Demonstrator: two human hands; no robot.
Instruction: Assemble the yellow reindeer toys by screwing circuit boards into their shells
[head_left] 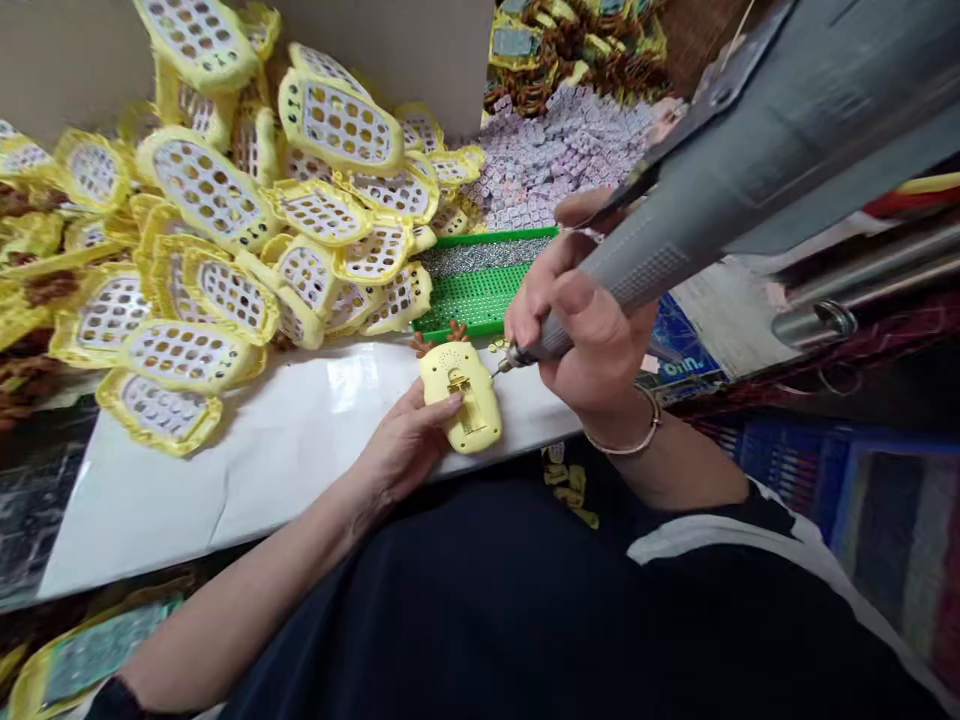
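Observation:
My left hand [411, 435] grips a yellow toy phone [484, 405] with brown antlers, its back face up and the battery compartment uncovered. The thumb rests by that compartment. Wrapped in my right hand [589, 330] is a grey electric screwdriver [660, 230], its body slanting up to the right. The metal bit points left, its tip close to the toy's right upper edge; I cannot tell whether it touches. Just behind the toy lies a green perforated tray [480, 295] with many small metal screws [487, 257] at its far side.
Yellow shell halves [210, 190] with white button grids are heaped at left on the white table [300, 420]. Small pale parts [562, 155] form a pile at the back. More assemblies with circuit boards [517, 42] lie beyond. Metal tubes [885, 280] are at right.

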